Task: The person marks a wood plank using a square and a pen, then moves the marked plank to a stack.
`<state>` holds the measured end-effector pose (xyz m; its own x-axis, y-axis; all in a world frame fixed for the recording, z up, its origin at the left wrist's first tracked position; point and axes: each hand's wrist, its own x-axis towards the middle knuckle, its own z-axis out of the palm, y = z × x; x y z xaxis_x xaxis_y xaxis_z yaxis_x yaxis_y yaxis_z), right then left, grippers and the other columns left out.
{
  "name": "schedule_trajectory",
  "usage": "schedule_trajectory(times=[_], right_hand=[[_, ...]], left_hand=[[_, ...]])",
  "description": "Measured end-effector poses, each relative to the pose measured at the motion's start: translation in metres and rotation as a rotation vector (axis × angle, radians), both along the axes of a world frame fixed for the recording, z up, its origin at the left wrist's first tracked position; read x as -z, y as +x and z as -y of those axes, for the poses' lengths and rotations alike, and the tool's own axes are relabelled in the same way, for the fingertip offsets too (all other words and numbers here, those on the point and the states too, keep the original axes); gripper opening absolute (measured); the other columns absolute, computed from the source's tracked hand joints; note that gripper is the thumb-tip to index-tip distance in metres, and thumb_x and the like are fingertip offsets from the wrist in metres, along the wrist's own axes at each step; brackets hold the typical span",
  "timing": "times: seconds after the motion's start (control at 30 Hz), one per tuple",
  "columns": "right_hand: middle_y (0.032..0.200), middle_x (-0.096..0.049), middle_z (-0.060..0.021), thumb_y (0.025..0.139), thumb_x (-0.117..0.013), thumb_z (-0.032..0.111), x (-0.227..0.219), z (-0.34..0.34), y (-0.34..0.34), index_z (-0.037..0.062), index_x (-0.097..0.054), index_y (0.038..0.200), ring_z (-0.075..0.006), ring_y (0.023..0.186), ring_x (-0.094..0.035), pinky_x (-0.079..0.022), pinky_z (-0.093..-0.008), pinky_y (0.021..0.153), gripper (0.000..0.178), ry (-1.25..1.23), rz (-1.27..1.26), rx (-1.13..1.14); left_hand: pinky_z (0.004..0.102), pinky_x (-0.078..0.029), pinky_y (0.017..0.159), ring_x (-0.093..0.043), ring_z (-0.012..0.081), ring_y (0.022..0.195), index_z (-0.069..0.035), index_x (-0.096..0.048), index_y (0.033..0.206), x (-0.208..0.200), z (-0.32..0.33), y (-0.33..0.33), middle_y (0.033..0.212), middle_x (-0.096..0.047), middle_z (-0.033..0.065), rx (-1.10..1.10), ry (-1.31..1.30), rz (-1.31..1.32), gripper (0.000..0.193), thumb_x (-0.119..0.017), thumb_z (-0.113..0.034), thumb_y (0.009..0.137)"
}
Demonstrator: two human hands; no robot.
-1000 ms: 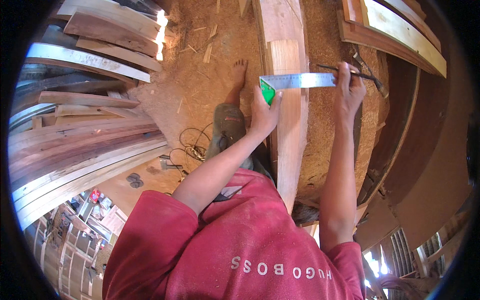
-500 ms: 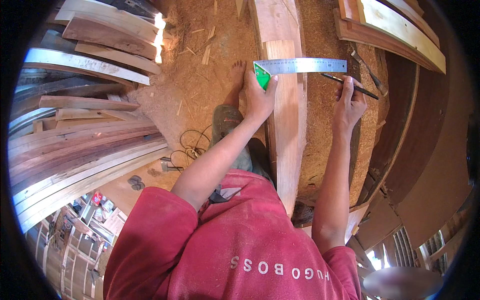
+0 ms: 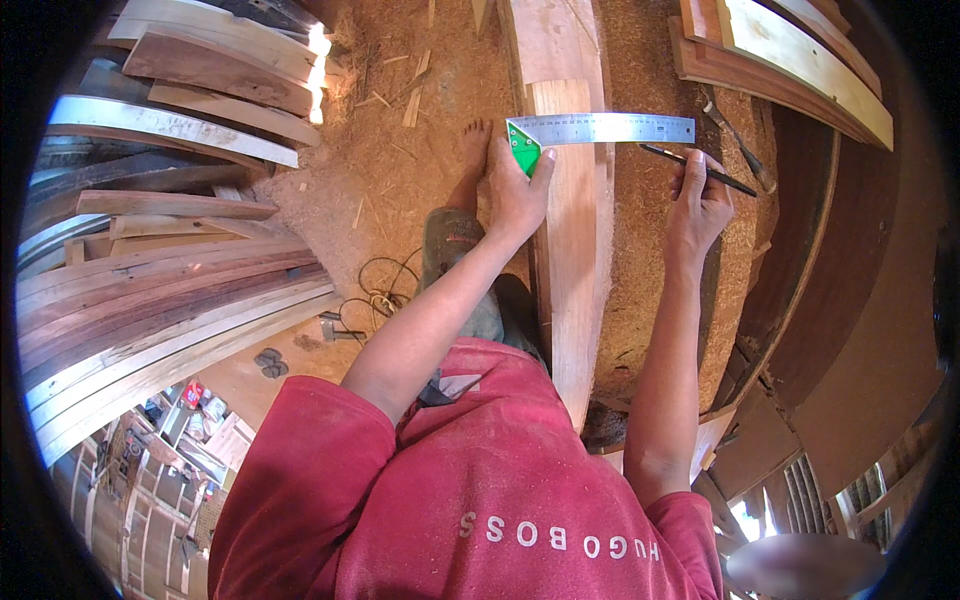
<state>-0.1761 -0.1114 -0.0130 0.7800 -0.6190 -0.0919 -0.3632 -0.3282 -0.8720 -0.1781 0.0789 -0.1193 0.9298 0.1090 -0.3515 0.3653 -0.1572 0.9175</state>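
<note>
Crosswise on the plank (image 3: pixel 565 260), square (image 3: pixel 600 130); left fingers (image 3: pixel 520 190) grip it, right (image 3: pixel 700 200) pinch pencil (image 3: pixel 690 168).

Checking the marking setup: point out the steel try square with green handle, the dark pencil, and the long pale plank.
steel try square (image 3: pixel 610 128), head view, blade middle
dark pencil (image 3: pixel 665 155), head view, exposed shaft
long pale plank (image 3: pixel 570 280), head view, top face

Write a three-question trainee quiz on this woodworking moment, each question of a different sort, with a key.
1. True or false: the steel blade of the try square lies across the plank.
2. The left hand grips the square's: A) green stock B) steel tip C) neither.
3. Fill in: the right hand holds a dark ____.

Key: 1 true; 2 A; 3 pencil, which sits beside the plank, just below the blade.
</note>
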Motion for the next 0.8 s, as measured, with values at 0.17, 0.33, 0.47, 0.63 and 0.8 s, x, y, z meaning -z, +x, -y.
schedule_trajectory(times=[0.17,0.33,0.47,0.63,0.8], right_hand=[[0.078,-0.064,0.0013,0.105,-0.064,0.025,0.003,-0.002,0.004,0.0025,-0.073,0.104,-0.0048,0.066,-0.054,-0.042,-0.0210,0.058,0.025,0.029,0.039,-0.014],[0.079,-0.066,0.0004,0.105,-0.063,0.025,0.010,-0.012,0.017,0.0026,-0.073,0.105,-0.0051,0.068,-0.054,-0.042,-0.0211,0.060,0.024,0.001,0.002,-0.102],[0.081,-0.068,-0.0006,0.104,-0.064,0.027,0.011,-0.041,0.042,0.0022,-0.073,0.105,-0.0068,0.070,-0.057,-0.045,-0.0232,0.062,0.026,0.147,-0.079,-0.154],[0.078,-0.073,-0.0175,0.102,-0.064,0.027,0.033,-0.061,0.069,-0.0038,-0.072,0.101,-0.0245,0.074,-0.073,-0.055,-0.0361,0.067,0.032,-0.039,-0.094,-0.419],[0.078,-0.073,-0.0182,0.101,-0.065,0.027,0.035,-0.067,0.074,-0.0044,-0.073,0.099,-0.0271,0.071,-0.073,-0.055,-0.0379,0.068,0.033,-0.058,-0.150,-0.470]], left_hand=[[0.0400,-0.049,0.094,-0.063,0.0266,0.105,0.001,-0.047,0.129,-0.008,-0.002,0.002,0.113,-0.065,0.0167,0.034,-0.012,-0.072,0.042,-0.067,-0.016,0.096],[0.0409,-0.049,0.094,-0.063,0.0274,0.106,0.001,-0.047,0.129,-0.008,-0.001,0.001,0.113,-0.064,0.0167,0.024,-0.001,-0.053,0.041,-0.067,-0.016,0.097],[0.0422,-0.049,0.095,-0.063,0.0287,0.106,0.001,-0.047,0.129,-0.017,-0.002,0.005,0.113,-0.064,0.0171,0.045,-0.008,-0.054,0.041,-0.066,-0.015,0.097],[0.0418,-0.049,0.094,-0.063,0.0305,0.106,0.002,-0.046,0.130,-0.016,0.000,0.004,0.113,-0.064,0.0184,0.050,0.023,-0.015,0.043,-0.067,-0.015,0.097],[0.0415,-0.050,0.093,-0.064,0.0315,0.106,0.002,-0.045,0.131,-0.017,-0.001,0.003,0.113,-0.063,0.0198,0.046,-0.013,-0.035,0.044,-0.067,-0.015,0.097]])
